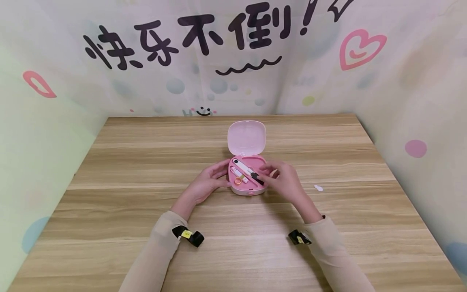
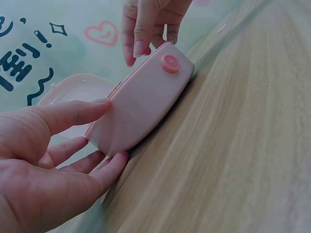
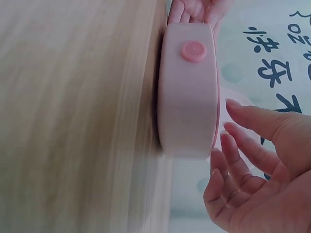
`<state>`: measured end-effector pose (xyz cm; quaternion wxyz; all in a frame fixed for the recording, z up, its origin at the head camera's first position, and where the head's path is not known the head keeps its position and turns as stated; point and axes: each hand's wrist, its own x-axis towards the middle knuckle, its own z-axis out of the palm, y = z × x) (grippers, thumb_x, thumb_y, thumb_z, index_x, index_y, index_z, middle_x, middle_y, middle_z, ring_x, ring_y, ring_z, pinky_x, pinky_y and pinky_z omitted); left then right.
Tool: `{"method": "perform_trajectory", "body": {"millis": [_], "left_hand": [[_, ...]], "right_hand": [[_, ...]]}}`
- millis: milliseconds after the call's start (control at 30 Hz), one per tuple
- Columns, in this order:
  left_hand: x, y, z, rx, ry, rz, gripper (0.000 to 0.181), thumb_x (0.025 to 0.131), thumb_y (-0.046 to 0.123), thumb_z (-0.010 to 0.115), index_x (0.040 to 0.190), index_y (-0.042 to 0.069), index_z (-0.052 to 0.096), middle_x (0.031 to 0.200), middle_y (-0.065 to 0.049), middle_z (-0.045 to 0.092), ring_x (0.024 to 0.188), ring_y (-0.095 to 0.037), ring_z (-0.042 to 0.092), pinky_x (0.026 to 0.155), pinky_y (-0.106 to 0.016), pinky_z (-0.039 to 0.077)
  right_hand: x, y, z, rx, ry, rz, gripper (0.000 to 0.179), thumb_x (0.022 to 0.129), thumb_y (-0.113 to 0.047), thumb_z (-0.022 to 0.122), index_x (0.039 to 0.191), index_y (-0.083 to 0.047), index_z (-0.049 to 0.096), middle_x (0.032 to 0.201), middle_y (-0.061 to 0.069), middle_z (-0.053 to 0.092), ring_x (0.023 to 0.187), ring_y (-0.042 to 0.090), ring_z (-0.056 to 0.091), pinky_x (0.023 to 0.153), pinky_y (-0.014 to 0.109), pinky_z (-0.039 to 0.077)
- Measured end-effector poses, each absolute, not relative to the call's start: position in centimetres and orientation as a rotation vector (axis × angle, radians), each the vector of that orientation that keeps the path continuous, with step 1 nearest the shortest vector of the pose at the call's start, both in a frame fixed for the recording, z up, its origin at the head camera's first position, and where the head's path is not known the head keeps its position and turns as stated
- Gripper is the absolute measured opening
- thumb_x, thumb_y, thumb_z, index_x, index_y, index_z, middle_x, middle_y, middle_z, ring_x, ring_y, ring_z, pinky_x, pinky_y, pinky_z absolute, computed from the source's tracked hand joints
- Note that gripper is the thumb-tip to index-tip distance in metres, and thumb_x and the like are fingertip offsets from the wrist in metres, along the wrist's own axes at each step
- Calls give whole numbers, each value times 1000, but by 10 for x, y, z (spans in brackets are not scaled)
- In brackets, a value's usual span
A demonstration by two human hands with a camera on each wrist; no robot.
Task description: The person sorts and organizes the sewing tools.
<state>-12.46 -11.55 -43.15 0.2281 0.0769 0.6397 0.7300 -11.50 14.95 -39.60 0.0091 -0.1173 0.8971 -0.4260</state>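
Observation:
A pink box (image 1: 250,190) with a whitish outer wall stands on the table, its pale lid (image 1: 247,138) raised at the back. My left hand (image 1: 204,184) holds the box's left side, thumb toward the front and fingers along the side. Across the inside lies a slim white tool (image 1: 242,165) with a black end. Beside it are a small white piece (image 1: 236,172) and an orange ring (image 1: 238,180). Over the box's right part hovers my right hand (image 1: 284,180), fingers loosely bent; in the right wrist view nothing shows between them. A round pink button (image 2: 170,63) is on the box's front.
Right of the box, a small white piece (image 1: 318,188) lies on the wooden table (image 1: 146,138). A printed cloth backdrop (image 1: 310,89) rises behind the table's far edge and along both sides.

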Motion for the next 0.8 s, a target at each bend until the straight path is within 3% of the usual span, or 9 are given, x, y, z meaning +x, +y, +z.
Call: {"method": "perform_trajectory", "body": {"millis": [500, 800], "left_hand": [[-125, -116, -433, 193, 1760, 2005, 80, 93, -16, 63, 165, 0, 30, 171, -21, 30, 156, -38, 31, 99, -20, 56], [-126, -116, -433, 183, 1752, 2007, 80, 93, -16, 63, 165, 0, 31, 170, -21, 31, 157, -37, 31, 97, -19, 56]], "right_hand": [[-105, 178, -393, -285, 2884, -1195, 27, 93, -15, 81, 115, 1, 77, 93, 15, 73, 79, 26, 66, 70, 31, 54], [-97, 200, -391, -212, 2936, -1123, 28, 95, -13, 79, 117, 3, 75, 98, 18, 75, 79, 26, 65, 65, 31, 52]]}}
